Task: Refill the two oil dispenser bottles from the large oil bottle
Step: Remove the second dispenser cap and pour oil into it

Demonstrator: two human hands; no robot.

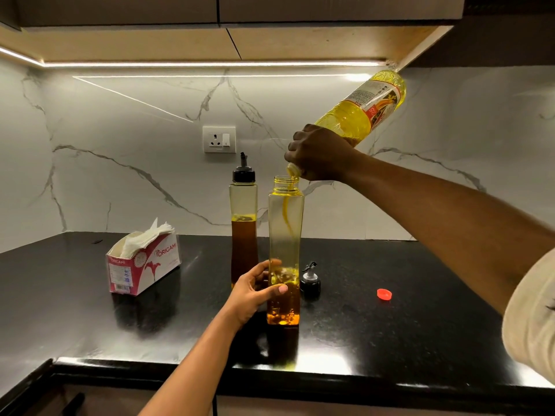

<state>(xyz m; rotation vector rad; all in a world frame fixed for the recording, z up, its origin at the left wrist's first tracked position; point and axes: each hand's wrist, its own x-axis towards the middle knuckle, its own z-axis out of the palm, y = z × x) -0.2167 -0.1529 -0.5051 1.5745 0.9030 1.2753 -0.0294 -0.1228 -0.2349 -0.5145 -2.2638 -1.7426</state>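
Head view: the right hand (321, 154) is wrapped around the neck end of the large oil bottle (369, 106), which is tipped steeply with its mouth just over the open neck of the near dispenser bottle (285, 235). A thin stream of yellow oil runs down inside that dispenser. The left hand (255, 292) holds the dispenser low on its body, thumb in front and fingers round the back, steadying it upright on the black surface (390, 325).

Oil fills only the bottom part of this dispenser, so its refill looks to be in an early stage. Its black pourer cap (310, 280) stands on the surface just to its right, and a small red cap (384, 294), likely from the large bottle, lies further right.

The second dispenser bottle (243, 205) stands just behind and to the left with its pourer cap on, oil reaching roughly halfway up. It appears not yet refilled, so uncapping, filling and recapping it remain, along with closing the first. A tissue box (144, 265) sits well to the left.
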